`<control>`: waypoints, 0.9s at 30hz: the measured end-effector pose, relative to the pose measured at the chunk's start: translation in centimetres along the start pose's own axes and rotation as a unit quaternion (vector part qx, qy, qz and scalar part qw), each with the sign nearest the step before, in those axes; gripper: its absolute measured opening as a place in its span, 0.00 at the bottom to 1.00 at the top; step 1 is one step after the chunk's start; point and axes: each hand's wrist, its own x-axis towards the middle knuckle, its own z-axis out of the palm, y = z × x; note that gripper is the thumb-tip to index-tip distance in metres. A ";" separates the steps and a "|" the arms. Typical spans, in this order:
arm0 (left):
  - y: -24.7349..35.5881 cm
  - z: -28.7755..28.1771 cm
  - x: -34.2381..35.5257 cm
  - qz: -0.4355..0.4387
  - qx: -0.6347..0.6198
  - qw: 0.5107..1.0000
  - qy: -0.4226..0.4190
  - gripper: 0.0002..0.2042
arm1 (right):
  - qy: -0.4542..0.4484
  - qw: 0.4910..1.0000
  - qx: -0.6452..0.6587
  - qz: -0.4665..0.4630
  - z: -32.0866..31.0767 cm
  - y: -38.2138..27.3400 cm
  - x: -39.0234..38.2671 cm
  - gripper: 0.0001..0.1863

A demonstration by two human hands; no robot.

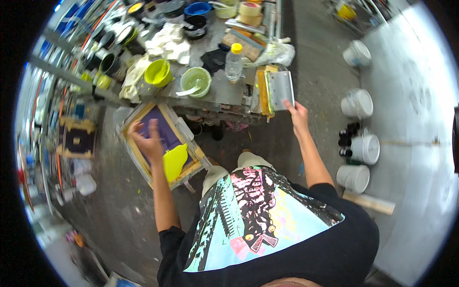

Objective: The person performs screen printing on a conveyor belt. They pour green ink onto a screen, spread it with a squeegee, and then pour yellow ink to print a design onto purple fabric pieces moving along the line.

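At the table's right edge, my right hand (pixel 299 117) grips a flat silver metal squeegee (pixel 281 91) by its near corner. Its left edge is smeared with yellow-green, beside an orange-yellow strip (pixel 263 91). My left hand (pixel 147 139) holds nothing; its fingers are apart, raised over a wooden-framed printing screen (pixel 136 160). The screen leans low in front of the table, its mesh dark purple. A bright yellow patch of ink (pixel 175 161) lies on the mesh near my left forearm, which hides part of the screen.
On the table (pixel 220 97) stand a yellow tub (pixel 158 73), a pale green tub (pixel 195 81) with a white spatula, and a clear bottle (pixel 234 63) with a yellow cap. Rags (pixel 168 44) and dark ink pots lie behind. White buckets (pixel 357 104) line the right wall.
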 end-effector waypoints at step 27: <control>4.2 -42.7 -40.2 -0.484 0.163 0.802 0.309 0.17 | -0.373 0.906 0.018 0.199 40.6 18.4 -4.4 0.41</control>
